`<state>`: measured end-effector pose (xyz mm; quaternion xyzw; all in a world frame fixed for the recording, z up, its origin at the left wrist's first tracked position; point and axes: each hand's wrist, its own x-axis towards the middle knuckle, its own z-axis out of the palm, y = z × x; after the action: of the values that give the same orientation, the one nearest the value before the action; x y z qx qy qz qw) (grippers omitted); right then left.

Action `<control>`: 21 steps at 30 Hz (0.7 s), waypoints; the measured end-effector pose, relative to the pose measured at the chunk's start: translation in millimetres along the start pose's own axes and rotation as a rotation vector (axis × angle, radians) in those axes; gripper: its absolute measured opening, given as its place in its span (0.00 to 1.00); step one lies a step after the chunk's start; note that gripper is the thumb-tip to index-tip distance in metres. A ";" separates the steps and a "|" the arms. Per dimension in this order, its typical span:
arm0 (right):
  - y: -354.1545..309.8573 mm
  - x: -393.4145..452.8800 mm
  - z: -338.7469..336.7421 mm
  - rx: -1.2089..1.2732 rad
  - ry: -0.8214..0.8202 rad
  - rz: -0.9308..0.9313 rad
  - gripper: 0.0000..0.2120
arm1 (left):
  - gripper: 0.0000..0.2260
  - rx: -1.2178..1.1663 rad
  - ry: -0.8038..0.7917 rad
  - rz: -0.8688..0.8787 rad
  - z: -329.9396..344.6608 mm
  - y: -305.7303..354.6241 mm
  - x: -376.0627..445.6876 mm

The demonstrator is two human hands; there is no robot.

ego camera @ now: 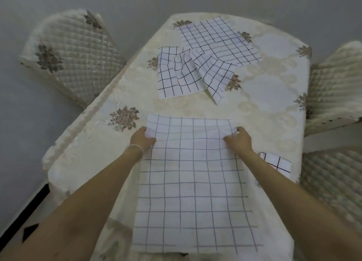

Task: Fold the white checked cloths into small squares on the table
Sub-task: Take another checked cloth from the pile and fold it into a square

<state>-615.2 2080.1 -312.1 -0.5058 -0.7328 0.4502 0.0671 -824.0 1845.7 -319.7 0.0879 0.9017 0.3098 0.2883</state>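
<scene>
A large white checked cloth (192,182) lies spread in front of me on the cream-covered table (274,96). My left hand (142,139) pinches its left edge near the far corner, and my right hand (240,139) pinches its right edge near the other far corner; the fabric bunches at both grips. Farther back lies a crumpled checked cloth (182,74) with bold black lines, partly overlapping a flat pale checked cloth (219,39). A small folded checked square (276,162) sits by my right forearm at the table's right edge.
The table cover has brown flower prints (123,118). Quilted chairs stand at the far left (72,55) and along the right side (337,88). Grey floor (29,123) lies to the left of the table.
</scene>
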 end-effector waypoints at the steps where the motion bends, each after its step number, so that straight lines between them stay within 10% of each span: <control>1: 4.8 0.9 2.6 -0.001 0.011 0.008 0.19 | 0.25 -0.003 0.018 0.025 5.2 -4.2 2.7; 10: 24.1 3.4 21.0 -0.015 0.110 0.012 0.24 | 0.24 -0.148 0.167 0.141 26.9 -14.2 1.5; 15: 15.7 2.9 54.1 -0.321 0.345 -0.206 0.24 | 0.29 0.506 0.361 0.386 44.9 -1.4 4.1; 21: -28.8 6.1 136.8 -0.234 -0.037 -0.552 0.26 | 0.28 0.697 0.085 0.677 108.2 33.0 13.9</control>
<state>-713.4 2001.7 -373.4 -0.2834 -0.8907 0.3364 0.1148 -773.9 1931.5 -375.5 0.4547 0.8836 0.0689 0.0877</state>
